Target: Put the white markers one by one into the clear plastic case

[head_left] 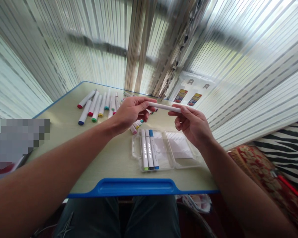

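Between my two hands a white marker (164, 106) is stretched level above the table. My left hand (132, 110) pinches its left end, and my right hand (192, 124) pinches the right end, so both tips are hidden by fingers. Below them lies an open clear plastic case (165, 148). Three markers (149, 150) stand side by side in its left half, with green, black and blue ends toward me. Behind my left hand, several white markers with coloured ends (96, 105) are spread over the table, partly covered by that hand.
The pale table (104, 158) has a blue edge with a blue tray groove (137, 186) at the front. A clear package with labels (192, 89) leans at the back right against striped curtains (101, 39). Patterned and zebra-striped fabric (285, 142) lies at right.
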Tool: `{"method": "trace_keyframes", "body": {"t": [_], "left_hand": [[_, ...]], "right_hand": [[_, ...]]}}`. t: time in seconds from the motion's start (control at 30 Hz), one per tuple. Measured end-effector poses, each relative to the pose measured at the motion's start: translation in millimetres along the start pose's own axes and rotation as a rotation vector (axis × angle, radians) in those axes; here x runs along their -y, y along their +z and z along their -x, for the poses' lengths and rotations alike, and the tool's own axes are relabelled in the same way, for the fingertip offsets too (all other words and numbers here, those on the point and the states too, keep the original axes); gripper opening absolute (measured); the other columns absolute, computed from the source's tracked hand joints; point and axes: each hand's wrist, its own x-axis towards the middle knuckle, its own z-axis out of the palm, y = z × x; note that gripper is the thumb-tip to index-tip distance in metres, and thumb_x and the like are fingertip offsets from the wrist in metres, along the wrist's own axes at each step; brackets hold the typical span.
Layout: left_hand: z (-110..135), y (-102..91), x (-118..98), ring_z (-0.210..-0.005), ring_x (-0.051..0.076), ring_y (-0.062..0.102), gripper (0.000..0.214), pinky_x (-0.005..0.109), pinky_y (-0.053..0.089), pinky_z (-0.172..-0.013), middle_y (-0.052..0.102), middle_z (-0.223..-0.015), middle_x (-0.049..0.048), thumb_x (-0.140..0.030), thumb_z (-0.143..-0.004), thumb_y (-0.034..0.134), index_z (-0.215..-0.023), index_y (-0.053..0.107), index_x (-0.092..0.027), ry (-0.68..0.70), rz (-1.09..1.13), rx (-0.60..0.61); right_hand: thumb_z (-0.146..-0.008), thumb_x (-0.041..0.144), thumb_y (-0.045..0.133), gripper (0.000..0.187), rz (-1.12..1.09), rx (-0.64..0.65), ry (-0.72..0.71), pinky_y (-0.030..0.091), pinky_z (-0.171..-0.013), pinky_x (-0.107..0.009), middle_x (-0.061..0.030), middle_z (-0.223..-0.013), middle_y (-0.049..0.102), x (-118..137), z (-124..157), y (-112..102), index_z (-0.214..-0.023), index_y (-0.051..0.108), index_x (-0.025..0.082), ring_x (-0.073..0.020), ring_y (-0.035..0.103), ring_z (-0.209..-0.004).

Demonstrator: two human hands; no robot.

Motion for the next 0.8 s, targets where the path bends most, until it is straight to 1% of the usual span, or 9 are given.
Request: {"method": "trace_keyframes", "body": {"t": [0.1, 0.23, 0.37, 0.63, 0.8], "left_hand": [[0.6, -0.4, -0.4, -0.055, 0.008, 0.058, 0.022, 0.022, 0.049, -0.055, 0.073, -0.083, 0.0083, -0.009, -0.095, 0.054, -0.106, 0.073, -0.009, 0.011, -0.006, 0.041], [2.0, -0.4, -1.3, -0.056, 0.007, 0.058, 0.021, 0.021, 0.049, -0.055, 0.073, -0.084, 0.0083, -0.011, -0.094, 0.058, -0.107, 0.074, -0.009, 0.041, -0.077, 0.08], [3.0, -0.8, -1.6, -0.057, 0.007, 0.059, 0.021, 0.02, 0.049, -0.055, 0.075, -0.087, 0.0091, -0.01, -0.092, 0.061, -0.108, 0.074, -0.008, 0.067, -0.121, 0.111], [1.6, -2.6, 0.5, -0.057, 0.006, 0.059, 0.02, 0.019, 0.049, -0.053, 0.076, -0.087, 0.009, -0.012, -0.089, 0.067, -0.107, 0.076, -0.007, 0.114, -0.157, 0.15], [1.2, -3.2, 1.0, -0.055, 0.006, 0.058, 0.018, 0.019, 0.048, -0.052, 0.076, -0.083, 0.0079, -0.013, -0.088, 0.07, -0.103, 0.077, -0.007, 0.134, -0.19, 0.133]], "right_hand": [[-0.084, 0.039, 0.074, 0.024, -0.026, -0.026, 0.007, 0.041, -0.044, -0.024, -0.0062, -0.086, 0.079, 0.6, -1.1, -0.9, -0.098, 0.077, 0.019, -0.0089, 0.053, -0.048], [-0.082, 0.038, 0.075, 0.024, -0.032, -0.062, 0.031, 0.04, -0.043, -0.024, -0.0057, -0.082, 0.078, -0.1, -3.2, -2.6, -0.096, 0.076, 0.019, -0.0086, 0.052, -0.047], [-0.082, 0.036, 0.075, 0.022, -0.059, -0.065, 0.031, 0.039, -0.042, -0.023, -0.0059, -0.08, 0.078, -1.5, -4.8, -4.4, -0.094, 0.076, 0.018, -0.0085, 0.052, -0.046], [-0.081, 0.033, 0.074, 0.02, -0.083, -0.076, 0.033, 0.04, -0.041, -0.022, -0.0061, -0.076, 0.078, -0.8, -5.1, -5.0, -0.092, 0.077, 0.016, -0.008, 0.054, -0.045], [-0.078, 0.035, 0.078, 0.021, -0.06, -0.081, 0.028, 0.04, -0.038, -0.022, -0.0055, -0.074, 0.077, -0.9, -5.2, -3.6, -0.088, 0.078, 0.016, -0.0074, 0.053, -0.042]]}}
